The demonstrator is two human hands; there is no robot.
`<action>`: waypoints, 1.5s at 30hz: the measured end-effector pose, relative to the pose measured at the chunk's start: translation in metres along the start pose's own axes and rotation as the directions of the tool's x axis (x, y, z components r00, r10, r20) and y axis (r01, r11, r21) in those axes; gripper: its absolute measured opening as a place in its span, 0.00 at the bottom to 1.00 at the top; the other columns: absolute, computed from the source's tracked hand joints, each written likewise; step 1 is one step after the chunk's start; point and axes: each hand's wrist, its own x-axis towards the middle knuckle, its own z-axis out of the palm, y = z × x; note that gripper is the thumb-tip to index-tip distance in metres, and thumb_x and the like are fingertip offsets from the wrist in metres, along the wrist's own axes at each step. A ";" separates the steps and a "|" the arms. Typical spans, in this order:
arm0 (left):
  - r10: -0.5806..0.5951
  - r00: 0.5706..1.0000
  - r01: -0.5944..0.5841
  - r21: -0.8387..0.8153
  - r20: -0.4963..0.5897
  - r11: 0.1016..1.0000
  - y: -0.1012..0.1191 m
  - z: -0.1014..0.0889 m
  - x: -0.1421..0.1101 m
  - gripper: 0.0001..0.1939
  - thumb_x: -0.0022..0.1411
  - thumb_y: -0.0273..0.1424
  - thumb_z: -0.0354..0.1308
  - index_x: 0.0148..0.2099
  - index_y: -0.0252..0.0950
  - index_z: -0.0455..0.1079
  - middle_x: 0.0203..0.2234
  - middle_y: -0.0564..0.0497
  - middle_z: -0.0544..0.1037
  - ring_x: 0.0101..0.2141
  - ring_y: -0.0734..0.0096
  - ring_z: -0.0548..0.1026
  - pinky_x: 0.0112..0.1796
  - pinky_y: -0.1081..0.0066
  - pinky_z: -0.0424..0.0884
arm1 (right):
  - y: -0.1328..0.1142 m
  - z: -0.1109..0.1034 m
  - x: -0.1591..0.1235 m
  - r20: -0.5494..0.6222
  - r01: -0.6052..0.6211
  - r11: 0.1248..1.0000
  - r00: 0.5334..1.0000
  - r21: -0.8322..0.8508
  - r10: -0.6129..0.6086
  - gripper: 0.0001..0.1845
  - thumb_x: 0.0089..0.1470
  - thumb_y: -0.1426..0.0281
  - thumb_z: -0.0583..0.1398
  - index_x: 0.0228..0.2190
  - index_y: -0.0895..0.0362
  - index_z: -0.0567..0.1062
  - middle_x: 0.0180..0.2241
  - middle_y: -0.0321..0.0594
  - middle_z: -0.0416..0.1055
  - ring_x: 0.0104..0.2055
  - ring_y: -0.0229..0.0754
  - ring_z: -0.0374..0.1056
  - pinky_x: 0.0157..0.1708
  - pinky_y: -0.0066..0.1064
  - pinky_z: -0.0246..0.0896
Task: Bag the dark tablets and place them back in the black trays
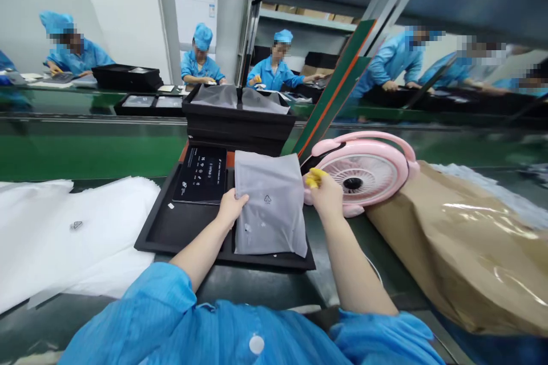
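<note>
A frosted plastic bag (269,211) with a recycling mark lies over the right compartment of a black foam tray (148,234). Something flat shows dimly inside the bag. My left hand (231,208) pinches the bag's left edge, thumb on top. Just beyond the bag's upper right edge is my right hand (327,194), fingers curled, with yellow covers on the fingertips. Whether anything is between those fingers is hidden. In the tray's left compartment, a flat black tablet-like panel (201,175) with white print rests toward the back.
Behind the tray stand stacked black trays (240,128) holding bagged items. A pink fan (363,174) and a brown paper bag (462,239) are on the right. White plastic bags (81,234) pile up at left. Co-workers in blue sit across the green line (85,145).
</note>
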 end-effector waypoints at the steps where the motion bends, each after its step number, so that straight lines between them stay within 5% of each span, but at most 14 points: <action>1: 0.028 1.000 -0.028 0.101 0.002 0.995 0.002 0.001 -0.001 0.13 0.45 0.24 0.60 0.37 0.30 0.69 0.35 0.40 0.76 0.38 0.58 0.74 0.41 0.62 0.68 | -0.002 0.000 -0.003 -0.045 0.006 0.999 0.999 0.044 -0.004 0.18 0.46 0.71 0.53 0.40 0.60 0.72 0.37 0.47 0.74 0.39 0.45 0.70 0.44 0.38 0.61; 5: 0.306 0.951 -0.299 0.393 0.046 0.870 0.018 -0.009 -0.017 0.29 0.44 0.19 0.58 0.51 0.29 0.63 0.54 0.34 0.63 0.56 0.53 0.59 0.54 0.59 0.56 | -0.009 -0.001 -0.016 -0.019 0.085 0.984 0.996 0.156 -0.083 0.18 0.45 0.67 0.56 0.39 0.61 0.72 0.34 0.47 0.74 0.36 0.45 0.70 0.42 0.39 0.63; 7: 0.445 0.890 -0.434 0.494 0.103 0.753 0.030 -0.035 -0.028 0.30 0.46 0.21 0.57 0.55 0.32 0.60 0.58 0.38 0.58 0.59 0.57 0.54 0.56 0.61 0.52 | -0.016 -0.001 -0.020 0.027 0.171 0.974 0.984 0.147 -0.177 0.18 0.44 0.65 0.57 0.39 0.60 0.72 0.34 0.46 0.73 0.37 0.46 0.70 0.41 0.39 0.64; 9: 0.476 0.869 -0.453 0.598 0.133 0.661 0.039 -0.081 -0.035 0.27 0.51 0.24 0.55 0.55 0.35 0.60 0.56 0.43 0.63 0.56 0.61 0.61 0.55 0.63 0.56 | -0.028 0.001 -0.020 0.089 0.280 0.950 0.952 0.139 -0.293 0.17 0.45 0.64 0.57 0.39 0.59 0.72 0.35 0.45 0.72 0.36 0.45 0.69 0.39 0.39 0.64; 12: 0.336 0.931 -0.104 0.780 -0.142 0.617 0.041 -0.168 -0.031 0.20 0.57 0.29 0.49 0.53 0.36 0.62 0.46 0.44 0.73 0.45 0.61 0.72 0.46 0.64 0.64 | -0.059 0.015 -0.010 0.219 0.441 0.887 0.859 0.140 -0.462 0.17 0.47 0.64 0.58 0.40 0.57 0.72 0.36 0.43 0.71 0.36 0.44 0.68 0.39 0.38 0.64; 16: 0.160 0.868 0.366 0.824 -0.470 0.433 0.014 -0.253 -0.009 0.19 0.60 0.36 0.47 0.50 0.31 0.62 0.45 0.38 0.72 0.45 0.53 0.70 0.41 0.62 0.64 | -0.121 0.070 0.019 0.437 0.580 0.807 0.700 0.116 -0.566 0.22 0.45 0.66 0.61 0.44 0.57 0.70 0.44 0.44 0.68 0.46 0.45 0.64 0.47 0.36 0.59; 19: 0.199 0.888 0.358 0.894 -0.415 0.269 -0.012 -0.267 0.001 0.20 0.60 0.41 0.46 0.46 0.30 0.62 0.44 0.37 0.70 0.44 0.54 0.69 0.40 0.64 0.64 | -0.172 0.129 0.044 0.585 0.642 0.767 0.616 0.015 -0.528 0.26 0.48 0.63 0.60 0.49 0.58 0.66 0.51 0.47 0.62 0.53 0.46 0.58 0.52 0.34 0.54; 21: 0.202 0.910 0.320 0.922 -0.363 0.215 -0.022 -0.266 0.005 0.19 0.61 0.41 0.45 0.44 0.31 0.63 0.41 0.39 0.71 0.42 0.56 0.70 0.38 0.65 0.64 | -0.199 0.167 0.057 0.648 0.654 0.752 0.609 -0.084 -0.457 0.29 0.51 0.60 0.56 0.53 0.59 0.62 0.54 0.48 0.58 0.56 0.47 0.54 0.52 0.34 0.53; 25: 0.182 0.894 0.368 0.903 -0.410 0.223 -0.028 -0.265 0.011 0.13 0.63 0.36 0.42 0.40 0.33 0.63 0.36 0.44 0.71 0.38 0.60 0.70 0.35 0.68 0.63 | -0.226 0.226 0.077 0.710 0.626 0.761 0.614 -0.172 -0.345 0.27 0.56 0.60 0.50 0.53 0.62 0.62 0.53 0.54 0.60 0.54 0.52 0.57 0.48 0.38 0.55; 30: 0.202 0.851 0.432 0.865 -0.484 0.255 -0.033 -0.271 0.018 0.10 0.62 0.29 0.41 0.37 0.33 0.63 0.36 0.42 0.71 0.38 0.60 0.70 0.35 0.67 0.63 | -0.229 0.260 0.097 0.817 0.620 0.770 0.517 -0.150 -0.257 0.22 0.55 0.60 0.48 0.42 0.59 0.73 0.44 0.51 0.70 0.44 0.49 0.67 0.38 0.33 0.59; 33: 0.224 0.802 0.467 0.816 -0.553 0.341 -0.032 -0.274 0.017 0.09 0.62 0.27 0.41 0.34 0.34 0.62 0.33 0.42 0.71 0.37 0.59 0.71 0.34 0.67 0.62 | -0.233 0.254 0.111 0.822 0.612 0.781 0.505 -0.127 -0.263 0.24 0.54 0.56 0.49 0.40 0.59 0.74 0.42 0.50 0.71 0.43 0.48 0.67 0.35 0.31 0.58; 36: 0.215 0.710 0.501 0.696 -0.670 0.514 -0.029 -0.278 0.013 0.07 0.61 0.27 0.42 0.32 0.37 0.58 0.27 0.46 0.71 0.30 0.61 0.71 0.31 0.68 0.61 | -0.246 0.224 0.126 0.800 0.596 0.797 0.523 -0.097 -0.294 0.27 0.52 0.53 0.49 0.39 0.59 0.75 0.40 0.49 0.72 0.41 0.47 0.67 0.33 0.30 0.57; 42: 0.316 0.524 0.312 0.524 -0.791 0.792 -0.013 -0.289 0.003 0.07 0.58 0.26 0.45 0.28 0.39 0.54 0.20 0.54 0.65 0.24 0.68 0.66 0.29 0.70 0.60 | -0.288 0.109 0.109 0.788 0.740 0.668 0.365 0.077 -0.495 0.24 0.33 0.50 0.63 0.26 0.57 0.75 0.23 0.38 0.70 0.28 0.41 0.66 0.25 0.29 0.54; 45: 0.343 0.497 0.120 0.455 -0.797 0.882 0.011 -0.286 -0.008 0.01 0.55 0.28 0.49 0.32 0.37 0.58 0.20 0.55 0.65 0.25 0.70 0.67 0.30 0.71 0.62 | -0.284 0.050 0.082 0.689 0.765 0.639 0.417 0.087 -0.593 0.19 0.29 0.54 0.66 0.20 0.56 0.74 0.18 0.36 0.66 0.26 0.41 0.64 0.25 0.30 0.53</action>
